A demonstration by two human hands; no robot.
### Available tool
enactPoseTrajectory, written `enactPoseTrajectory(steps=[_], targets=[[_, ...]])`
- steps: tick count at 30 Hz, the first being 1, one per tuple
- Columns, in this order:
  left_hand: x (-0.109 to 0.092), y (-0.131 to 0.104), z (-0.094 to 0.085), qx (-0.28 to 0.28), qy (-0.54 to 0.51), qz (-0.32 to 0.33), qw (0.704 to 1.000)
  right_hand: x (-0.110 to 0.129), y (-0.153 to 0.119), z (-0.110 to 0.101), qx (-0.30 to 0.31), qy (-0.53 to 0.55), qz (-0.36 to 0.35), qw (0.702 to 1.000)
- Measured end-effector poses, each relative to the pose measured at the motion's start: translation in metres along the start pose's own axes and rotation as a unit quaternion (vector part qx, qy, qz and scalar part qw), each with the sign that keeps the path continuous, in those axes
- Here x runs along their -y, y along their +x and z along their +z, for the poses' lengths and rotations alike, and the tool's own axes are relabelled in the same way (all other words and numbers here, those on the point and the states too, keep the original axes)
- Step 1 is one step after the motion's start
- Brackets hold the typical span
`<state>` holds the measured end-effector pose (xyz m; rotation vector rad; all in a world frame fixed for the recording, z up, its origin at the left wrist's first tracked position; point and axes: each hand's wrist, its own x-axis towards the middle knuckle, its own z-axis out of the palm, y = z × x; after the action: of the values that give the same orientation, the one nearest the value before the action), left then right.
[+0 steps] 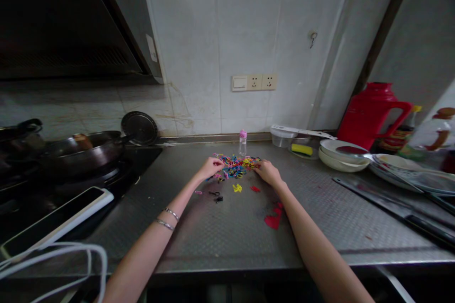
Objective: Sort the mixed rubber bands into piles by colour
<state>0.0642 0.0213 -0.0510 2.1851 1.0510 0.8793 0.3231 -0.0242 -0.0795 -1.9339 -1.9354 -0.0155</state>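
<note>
A person's two bare hands meet a loose heap of small, thin, band-like pieces in blue, pink, yellow, red and black (234,170) on a patterned grey metal worktop (227,236). The left hand (212,167), its wrist below marked by two silver-coloured bracelets (165,224), is at the heap's left edge with thumb and fingertips drawn together; whether a piece is pinched between them is too small to tell. The right hand (268,172) is at the opposite edge, fingers curled down toward the pieces, its grip likewise impossible to make out, so that the heap lies directly between the two hands

Nearer the person than both hands, small groups lie apart from the heap: a cluster of yellow pieces (237,189) midway between the hands, a little cluster of red pieces (255,189) just below the right hand, and a few black pieces (218,199) below the left, with a single pink piece (198,192) farther left. A flat, bright red patch (273,220) shows beside the right forearm

Beyond the hands, a small clear bottle with a pink cap (242,144) stands upright just behind the heap. Well to the right of the right hand are stacked white bowls (341,164) and a red plastic jug with a handle (369,118); well to the left of the left hand sits a shiny metal pan (85,156)
</note>
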Motion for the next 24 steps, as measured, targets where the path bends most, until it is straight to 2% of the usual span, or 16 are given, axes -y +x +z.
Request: enactPoseTrajectory(steps=[3, 6, 16, 24], targets=[[0.011, -0.002, -0.01, -0.046, -0.021, -0.039, 0.998, 0.002, 0.0, -0.001, -0.003, -0.003, 0.001, 1.0], [0.016, -0.005, -0.016, -0.069, -0.034, -0.061, 0.995, 0.004, -0.001, -0.001, -0.006, 0.006, 0.003, 1.0], [0.012, -0.014, -0.023, -0.074, -0.057, -0.08, 0.992, 0.01, -0.002, -0.009, -0.03, 0.042, -0.021, 0.998], [0.028, -0.011, -0.021, -0.05, -0.033, -0.072, 0.996, 0.029, 0.004, -0.015, -0.02, 0.13, -0.103, 0.986]])
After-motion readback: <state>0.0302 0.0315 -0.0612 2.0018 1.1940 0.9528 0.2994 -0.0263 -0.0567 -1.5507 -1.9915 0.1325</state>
